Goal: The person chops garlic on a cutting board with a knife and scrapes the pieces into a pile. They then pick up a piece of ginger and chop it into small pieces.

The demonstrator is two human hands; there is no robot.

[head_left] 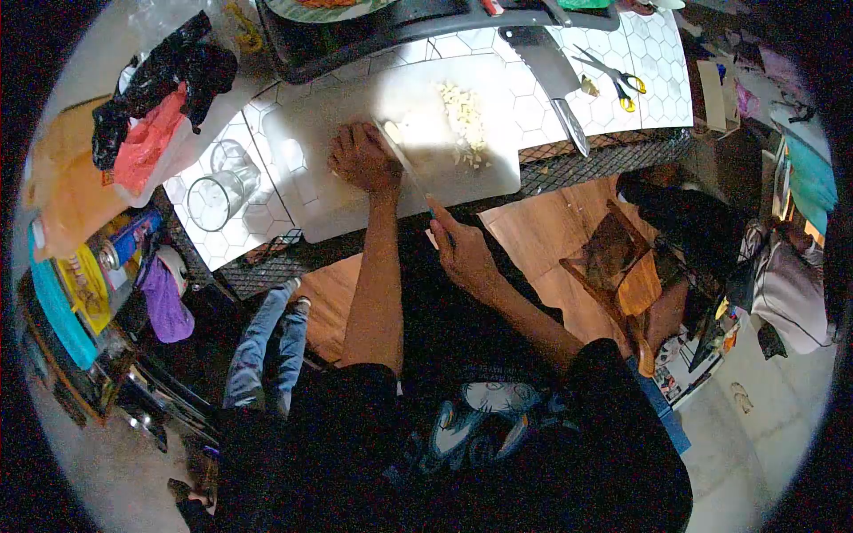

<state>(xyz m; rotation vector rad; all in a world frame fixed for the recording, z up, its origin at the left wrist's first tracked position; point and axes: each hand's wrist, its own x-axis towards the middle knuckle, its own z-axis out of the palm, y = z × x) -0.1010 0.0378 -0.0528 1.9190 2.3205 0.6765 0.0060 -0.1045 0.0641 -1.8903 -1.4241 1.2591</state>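
A white cutting board (329, 213) lies on the tiled counter. My right hand (462, 253) is closed round the handle of a knife (396, 149), whose blade points up and left across the board. Just left of the blade, my left hand (365, 160) rests on the board with its fingers curled; what it holds, if anything, is hidden under it. A small pale piece (393, 132) lies by the blade near my left fingers. Chopped pale pieces (464, 120) are spread in a band on the right part of the board.
A cleaver (540, 60), another knife blade (569, 126) and yellow-handled scissors (613, 75) lie right of the board. A clear glass (216, 199) lies at the left, near black and red plastic bags (153, 138). Behind is a black tray (404, 34). A wooden chair (635, 280) stands below.
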